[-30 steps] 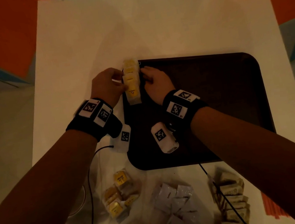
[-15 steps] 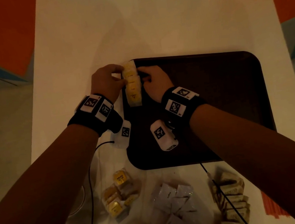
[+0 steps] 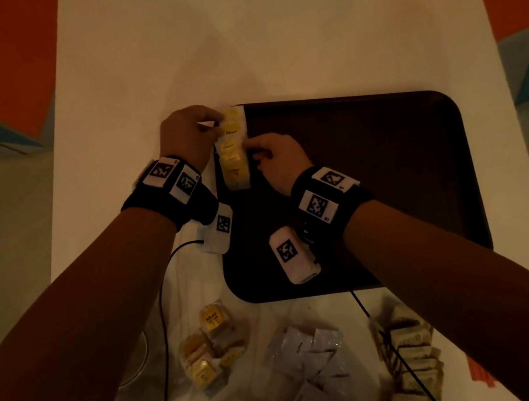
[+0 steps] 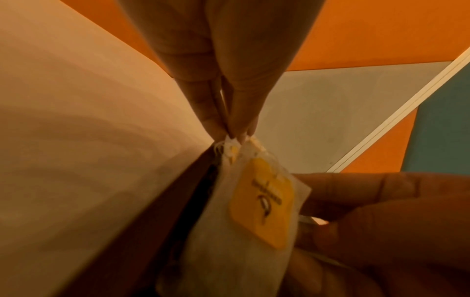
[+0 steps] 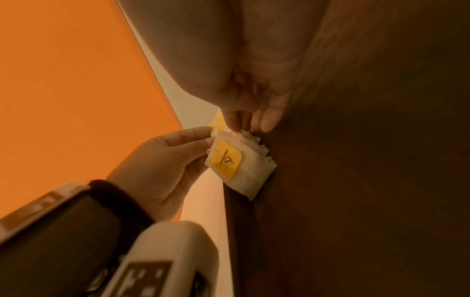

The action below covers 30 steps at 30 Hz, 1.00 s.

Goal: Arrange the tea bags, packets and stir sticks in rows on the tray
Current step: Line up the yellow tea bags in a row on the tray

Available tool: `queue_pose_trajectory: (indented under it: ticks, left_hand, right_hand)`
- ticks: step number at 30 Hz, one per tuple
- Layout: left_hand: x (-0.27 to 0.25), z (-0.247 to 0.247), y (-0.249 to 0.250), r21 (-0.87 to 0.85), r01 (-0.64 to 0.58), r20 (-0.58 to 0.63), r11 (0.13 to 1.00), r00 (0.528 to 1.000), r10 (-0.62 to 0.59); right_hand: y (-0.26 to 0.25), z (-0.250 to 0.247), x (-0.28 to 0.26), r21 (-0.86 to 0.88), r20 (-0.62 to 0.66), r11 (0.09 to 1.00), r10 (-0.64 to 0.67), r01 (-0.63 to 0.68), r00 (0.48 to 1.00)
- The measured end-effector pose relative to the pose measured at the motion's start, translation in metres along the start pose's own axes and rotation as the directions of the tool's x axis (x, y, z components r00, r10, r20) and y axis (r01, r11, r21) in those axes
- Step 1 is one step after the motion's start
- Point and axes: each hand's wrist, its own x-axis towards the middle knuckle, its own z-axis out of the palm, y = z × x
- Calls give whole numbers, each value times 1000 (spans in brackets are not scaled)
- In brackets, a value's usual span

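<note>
Both grips, left hand point(image 3: 186, 133) and right hand point(image 3: 276, 159), pinch tea bags point(image 3: 233, 151) along the tray point(image 3: 388, 185)'s left edge.

White table point(image 3: 271, 49): dark tray point(image 3: 386, 168) toward right edge; along near edge loose yellow-tagged tea bags point(image 3: 212, 346), white packets point(image 3: 310, 371), tan packets point(image 3: 409, 359), red stir sticks point(image 3: 477, 374).

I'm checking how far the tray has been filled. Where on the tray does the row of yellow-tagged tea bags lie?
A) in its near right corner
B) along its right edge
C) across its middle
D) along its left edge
D: the yellow-tagged tea bags run along the left edge of the dark tray, between both hands.
</note>
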Motion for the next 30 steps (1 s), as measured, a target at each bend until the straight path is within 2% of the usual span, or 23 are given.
queue_pose_trajectory:
  ticks: [3,5,7,9,10,16,19,21,23,26,30]
  left_hand:
    - [-1,-5,-2,-46,12,-23,999,1000,-14]
    - [-3,-10,-6,26,-3,-15,1000,1000,3]
    - [-6,-12,-9,143,-24,89,989,996,11]
    - [-9,-9,-9,170,-22,178,985,984,-9]
    - [-9,-7,-8,161,-12,182,987,983,-18]
    - [-9,-2,-5,72,-4,52,997,999,0]
    - [-10,-1,-4,-5,2,31,1000,1000,-2]
    - [-11,-2,-6,-49,24,32,999,999,-22]
    - [-12,-5,-8,-56,21,30,998,999,-20]
    - [-14,-11,-12,13,-8,66,1000,998,7]
    - [-17,-14,-13,119,-31,223,992,975,4]
  right_hand:
    - [-1,-2,0,51,-46,999,-16,19,999]
    - [-1,-3,1,84,-44,996,-2,6,999]
    - [-1,-4,1,104,-18,994,13,-11,1000]
    - [-3,-4,-1,150,18,988,31,-34,999]
    - [-4,-4,-2,177,30,983,40,-44,999]
    - [-7,-4,-8,326,-7,943,68,-62,998]
    - [1,-4,-5,175,-58,984,47,-36,997]
    - [8,-9,-8,98,-39,994,47,-43,998]
    - [10,-14,-18,3,63,1000,-4,4,998]
    - [8,-15,-31,-128,273,986,-72,110,959]
    - [4,-9,-31,-185,284,976,-59,114,957]
